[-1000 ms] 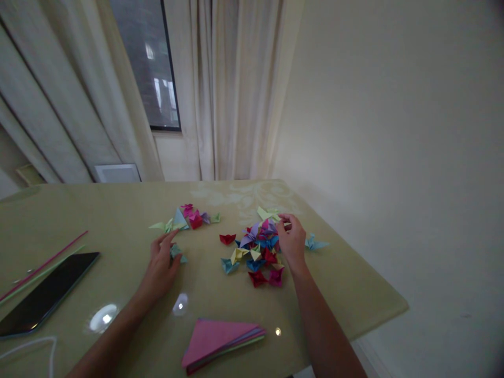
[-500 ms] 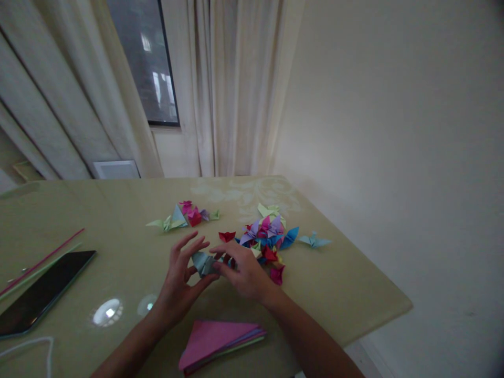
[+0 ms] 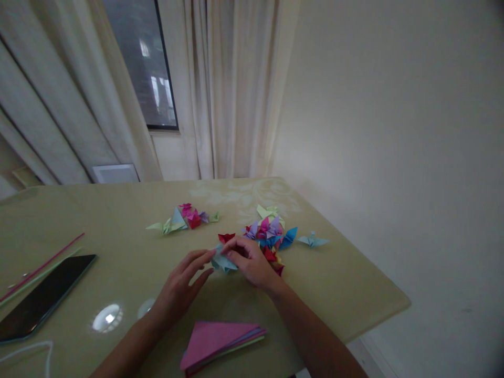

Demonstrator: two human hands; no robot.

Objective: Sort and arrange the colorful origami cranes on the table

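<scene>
A pale blue paper crane [image 3: 222, 260] is low over the table in front of me. My right hand [image 3: 253, 264] pinches its right side between thumb and fingers, covering part of it. On the other side, my left hand [image 3: 186, 283] has its fingers stretched out and the thumb apart. Its fingertips reach the crane's left edge; whether they touch it I cannot tell. Just beyond my right hand lies a pile of folded paper cranes [image 3: 271, 231] in purple, blue, red and green. A small red folded piece [image 3: 226, 238] sits behind the held crane.
Nearer me lies a stack of folded paper [image 3: 220, 338], pink on top. Another group of cranes [image 3: 192, 216] is farther back, and a light blue crane [image 3: 312, 240] rests at right. A phone [image 3: 47, 296] and a thin pink stick [image 3: 43, 268] are at left.
The pale blue crane has moved right and slightly down with my right hand. My left hand's fingers have lowered, and its thumb has come away from the crane's underside.
</scene>
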